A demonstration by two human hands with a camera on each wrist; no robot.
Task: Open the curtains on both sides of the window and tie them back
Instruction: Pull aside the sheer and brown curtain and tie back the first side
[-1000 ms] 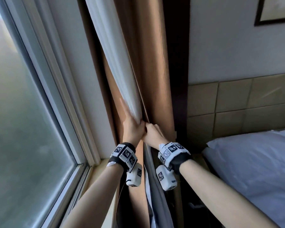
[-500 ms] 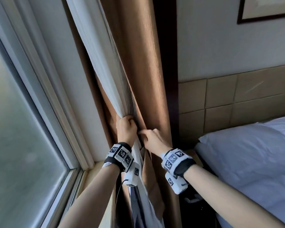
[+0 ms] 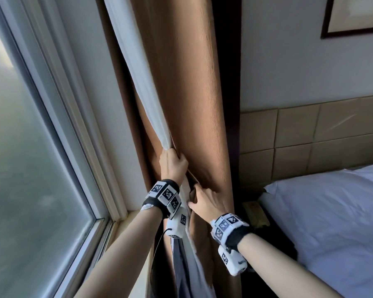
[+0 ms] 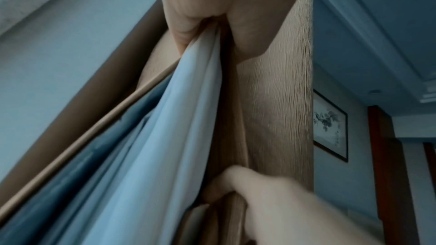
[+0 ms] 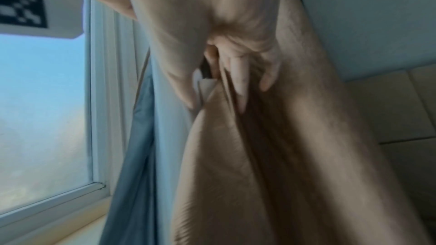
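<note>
A brown curtain (image 3: 192, 82) with a white lining (image 3: 142, 78) hangs gathered at the right side of the window (image 3: 19, 147). My left hand (image 3: 172, 164) grips the bunched lining and brown cloth at about sill height; the left wrist view shows the pale lining (image 4: 165, 118) running out of its fist (image 4: 212, 25). My right hand (image 3: 202, 201) sits lower, beside the left wrist, with its fingers pushed into the brown folds (image 5: 235, 156). In the right wrist view its thumb and fingers (image 5: 212, 85) pinch the edge of a fold. No tie-back shows.
A bed with white bedding (image 3: 332, 211) stands close on the right, under a padded tan headboard (image 3: 310, 136) and a framed picture (image 3: 353, 16). A narrow dark gap with a small bedside surface (image 3: 254, 214) lies between curtain and bed. The window sill (image 3: 121, 229) runs below left.
My right hand has dropped from level with the left hand to below it, into the lower folds. The left hand keeps its grip on the bunched curtain.
</note>
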